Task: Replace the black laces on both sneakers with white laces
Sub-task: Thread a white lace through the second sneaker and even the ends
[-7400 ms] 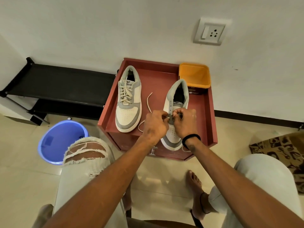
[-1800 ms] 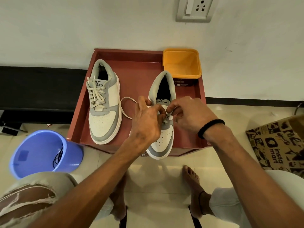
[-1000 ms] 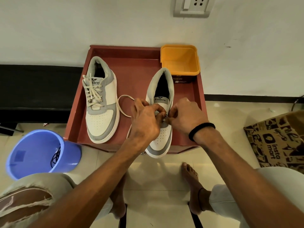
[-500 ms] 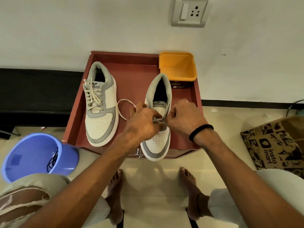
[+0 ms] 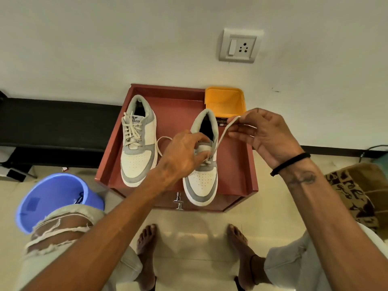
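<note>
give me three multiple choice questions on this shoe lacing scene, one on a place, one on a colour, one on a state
1. Where is the yellow container?
A. far right corner of the red cabinet top
B. inside the bucket
C. on the floor

2. What colour is the bucket?
A. green
B. blue
C. black

3. How is the left sneaker?
A. unlaced
B. laced in black
C. fully laced in white

Answers:
1 A: the yellow container sits at the far right corner of the red cabinet top.
2 B: the bucket is blue.
3 C: white laces cross the left sneaker; the right hand pulls a white lace from the right sneaker.
</note>
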`<state>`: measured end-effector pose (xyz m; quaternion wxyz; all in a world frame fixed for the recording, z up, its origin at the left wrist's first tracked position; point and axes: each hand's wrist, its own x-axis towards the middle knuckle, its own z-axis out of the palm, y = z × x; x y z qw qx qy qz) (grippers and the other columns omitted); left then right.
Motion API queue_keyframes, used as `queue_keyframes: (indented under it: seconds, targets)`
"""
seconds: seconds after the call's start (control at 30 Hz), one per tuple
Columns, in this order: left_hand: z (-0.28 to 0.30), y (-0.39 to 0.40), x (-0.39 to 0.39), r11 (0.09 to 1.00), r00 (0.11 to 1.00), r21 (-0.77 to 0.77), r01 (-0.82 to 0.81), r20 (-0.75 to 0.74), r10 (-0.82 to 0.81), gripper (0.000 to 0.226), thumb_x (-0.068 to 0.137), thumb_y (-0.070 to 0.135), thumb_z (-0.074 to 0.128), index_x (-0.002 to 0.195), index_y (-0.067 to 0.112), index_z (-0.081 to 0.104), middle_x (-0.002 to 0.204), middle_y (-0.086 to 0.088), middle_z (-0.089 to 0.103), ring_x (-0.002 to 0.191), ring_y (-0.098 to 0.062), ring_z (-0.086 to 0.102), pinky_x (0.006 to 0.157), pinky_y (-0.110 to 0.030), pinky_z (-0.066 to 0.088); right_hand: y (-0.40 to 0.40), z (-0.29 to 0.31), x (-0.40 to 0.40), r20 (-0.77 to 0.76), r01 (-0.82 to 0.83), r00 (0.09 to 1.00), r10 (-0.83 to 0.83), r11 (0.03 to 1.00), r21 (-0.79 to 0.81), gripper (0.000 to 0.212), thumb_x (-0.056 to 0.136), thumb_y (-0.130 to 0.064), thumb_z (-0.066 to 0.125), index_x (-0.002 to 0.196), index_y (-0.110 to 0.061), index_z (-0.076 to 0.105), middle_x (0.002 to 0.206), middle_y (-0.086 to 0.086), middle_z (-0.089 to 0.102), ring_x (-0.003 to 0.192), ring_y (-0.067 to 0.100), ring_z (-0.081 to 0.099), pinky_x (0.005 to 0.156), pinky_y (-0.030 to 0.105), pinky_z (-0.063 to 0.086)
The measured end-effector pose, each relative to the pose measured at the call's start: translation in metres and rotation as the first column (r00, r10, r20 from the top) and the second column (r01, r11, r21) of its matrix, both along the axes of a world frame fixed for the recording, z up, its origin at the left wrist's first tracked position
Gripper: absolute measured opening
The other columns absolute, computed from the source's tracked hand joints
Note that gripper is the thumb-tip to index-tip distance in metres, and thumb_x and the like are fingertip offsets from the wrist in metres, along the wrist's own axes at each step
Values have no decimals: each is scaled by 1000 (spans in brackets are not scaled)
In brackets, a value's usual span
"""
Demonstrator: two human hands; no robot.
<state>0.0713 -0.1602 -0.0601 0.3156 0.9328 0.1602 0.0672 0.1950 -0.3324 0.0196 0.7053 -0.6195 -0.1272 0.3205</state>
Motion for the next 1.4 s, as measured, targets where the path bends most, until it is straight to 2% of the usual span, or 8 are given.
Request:
queue_keyframes:
  seconds: [0.2, 0.33, 0.47, 0.63, 0.87, 1.0, 1.2, 1.4]
  targets:
    - [-4, -29, 16, 991, 1000, -130, -4, 19, 6, 18, 94, 33, 74, 106, 22, 79, 86, 9, 76, 72, -4, 70, 75, -34, 61, -7, 15, -10, -252, 10, 962, 107, 906, 423, 24, 98, -11, 53, 77, -11, 66, 91, 10, 73, 90, 26, 69, 87, 40, 59]
    - [12, -31, 18, 991, 992, -126, -48, 114, 63, 14, 96, 28, 72, 101, 19, 81, 73, 16, 68, 59, 3, 62, 60, -12, 45, -20, 15, -3, -353, 99, 931, 93, 866, 489, 23, 99, -19, 54, 82, -14, 69, 98, 6, 71, 94, 23, 69, 93, 41, 57]
    - [45, -31, 15, 992, 976, -107, -66, 198, 86, 15, 94, 30, 73, 99, 21, 83, 84, 7, 79, 65, 2, 68, 63, -20, 54, -26, -12, 5, -54, 85, 995, -84, 996, 17, 13, 94, -16, 69, 105, -9, 70, 103, 11, 75, 92, 23, 68, 92, 41, 56]
    - [95, -48, 13, 996, 959, -81, -32, 280, 54, 14, 95, 26, 72, 93, 18, 83, 77, 6, 77, 70, -15, 71, 67, -34, 55, -14, -37, -17, 385, -124, 850, 359, 847, -516, 20, 90, -21, 76, 111, -22, 76, 95, -3, 76, 85, 7, 70, 83, 30, 58]
    - [133, -55, 10, 993, 947, -118, -23, 314, 59, 22, 96, 27, 72, 80, 13, 80, 72, 4, 74, 67, -10, 69, 63, -24, 48, -10, -33, -25, 491, -78, 826, 277, 919, -386, 15, 96, -29, 70, 95, -18, 79, 84, -4, 77, 75, 1, 69, 78, 28, 56]
    - [134, -50, 3, 980, 942, -194, 35, 334, 33, 20, 95, 22, 71, 114, 21, 78, 95, 8, 78, 82, -4, 72, 81, -20, 56, -16, -21, -28, 475, -87, 851, 225, 952, -295, 20, 97, -31, 70, 94, -12, 78, 76, -5, 73, 68, 4, 63, 74, 28, 55]
    - [59, -30, -30, 994, 989, -46, -103, -114, 97, 25, 96, 22, 70, 121, 20, 74, 99, 0, 75, 87, -13, 70, 79, -27, 57, -26, -5, -35, 236, -9, 972, 16, 999, -32, 31, 105, -33, 56, 109, -6, 71, 99, 2, 78, 95, 18, 73, 86, 34, 59]
    - [13, -21, -44, 985, 978, -96, -145, -165, 128, 12, 97, 23, 69, 105, 21, 78, 96, -3, 76, 90, -16, 71, 83, -29, 54, -50, 5, -24, 141, 126, 981, -136, 989, 74, 34, 106, -32, 53, 118, -5, 70, 79, 5, 66, 69, 19, 59, 81, 43, 54]
